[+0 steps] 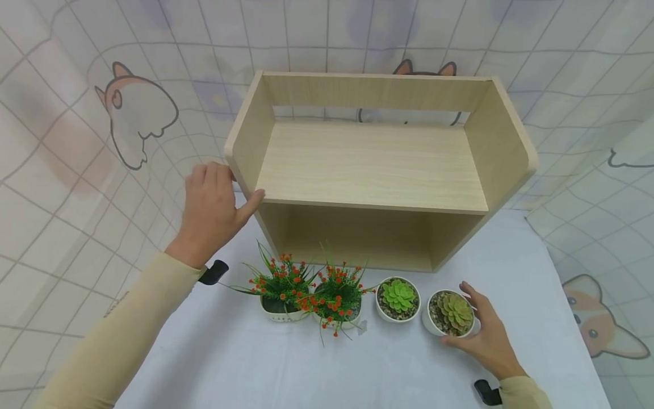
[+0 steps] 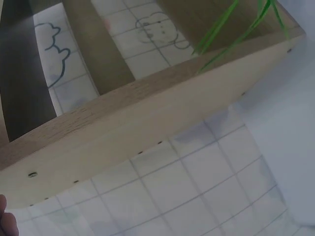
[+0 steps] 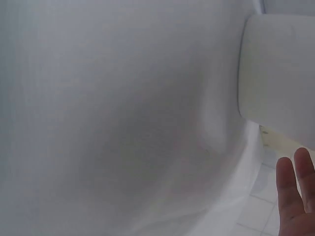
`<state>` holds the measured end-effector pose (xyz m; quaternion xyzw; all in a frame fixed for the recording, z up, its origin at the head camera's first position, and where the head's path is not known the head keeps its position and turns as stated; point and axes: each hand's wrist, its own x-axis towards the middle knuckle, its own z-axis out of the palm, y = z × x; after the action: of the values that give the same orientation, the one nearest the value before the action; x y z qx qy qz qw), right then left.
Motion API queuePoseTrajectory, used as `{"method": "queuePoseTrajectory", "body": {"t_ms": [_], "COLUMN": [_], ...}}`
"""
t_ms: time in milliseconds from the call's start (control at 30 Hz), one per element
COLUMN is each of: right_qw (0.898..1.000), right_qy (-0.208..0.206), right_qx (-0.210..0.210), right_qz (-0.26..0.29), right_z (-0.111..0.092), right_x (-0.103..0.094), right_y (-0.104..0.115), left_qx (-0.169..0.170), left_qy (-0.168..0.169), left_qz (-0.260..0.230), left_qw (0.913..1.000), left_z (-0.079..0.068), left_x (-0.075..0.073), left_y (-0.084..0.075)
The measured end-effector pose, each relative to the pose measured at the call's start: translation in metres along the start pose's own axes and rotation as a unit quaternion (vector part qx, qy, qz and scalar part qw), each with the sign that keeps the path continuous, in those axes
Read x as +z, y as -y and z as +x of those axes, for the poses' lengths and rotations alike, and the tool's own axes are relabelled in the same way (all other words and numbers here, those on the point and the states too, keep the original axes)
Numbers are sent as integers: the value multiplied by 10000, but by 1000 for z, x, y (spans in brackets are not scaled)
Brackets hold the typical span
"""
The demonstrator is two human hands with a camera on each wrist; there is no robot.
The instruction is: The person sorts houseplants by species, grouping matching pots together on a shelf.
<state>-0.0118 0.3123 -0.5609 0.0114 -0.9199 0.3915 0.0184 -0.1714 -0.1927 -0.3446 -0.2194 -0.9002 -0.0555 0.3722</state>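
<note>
In the head view my left hand (image 1: 212,204) holds the left side panel of a pale wooden shelf (image 1: 373,165), thumb over its front edge and fingers on the outer face. The left wrist view shows that panel (image 2: 147,118) at a slant, with fingertips at the lower left. My right hand (image 1: 487,335) grips a small white pot with a yellowish-green succulent (image 1: 455,313), thumb on the near side and forefinger on the far side. Two fingers (image 3: 290,191) appear in the right wrist view, beside the white pot (image 3: 280,73).
Left of the held pot stands a bright green succulent (image 1: 398,296) in a white pot. Further left are two white pots of red-flowered plants, one (image 1: 286,287) beside the other (image 1: 337,298), in front of the shelf. A white cloth (image 1: 306,375) covers the table; patterned curtains (image 1: 306,34) hang around.
</note>
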Motion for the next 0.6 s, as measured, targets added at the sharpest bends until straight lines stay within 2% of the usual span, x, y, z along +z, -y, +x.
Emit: {"method": "queuePoseTrajectory", "body": {"t_ms": [167,467,600], "right_qw": [10000,9998,9997], "right_qy": [-67,-214,-196], "right_qx": [29,-28,146], "right_qz": [11,-43,-10], "right_z": [-3,-7,-10], "right_x": [5,13,15], "right_y": [-2,-7,-9], "left_qx": [252,103,34], "left_qy": [-29,13,107], "left_qz": [334,207,235], "left_qw": [9991,9997,9997], "left_z": [5,5,4], "left_x": [-2,-3,-4], "left_y": [-3,-7,-7]}}
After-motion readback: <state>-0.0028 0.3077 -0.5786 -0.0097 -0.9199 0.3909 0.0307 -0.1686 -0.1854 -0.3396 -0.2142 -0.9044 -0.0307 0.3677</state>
